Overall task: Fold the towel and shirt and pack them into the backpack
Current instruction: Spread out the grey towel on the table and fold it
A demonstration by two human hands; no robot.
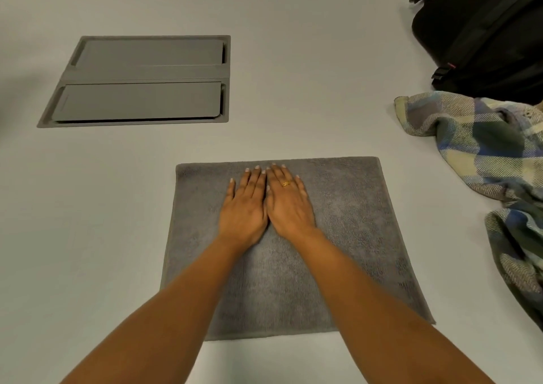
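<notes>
Down at the bottom middle of the frame, my left hand [244, 210] and right hand [289, 204] lie flat, fingers straight, pressing the grey towel [346, 237]. It's soft, floppy terry, probably best pinched at the corners. Crumpled plaid shirt [482, 148] sits right, backpack [484, 31] upper right.
</notes>
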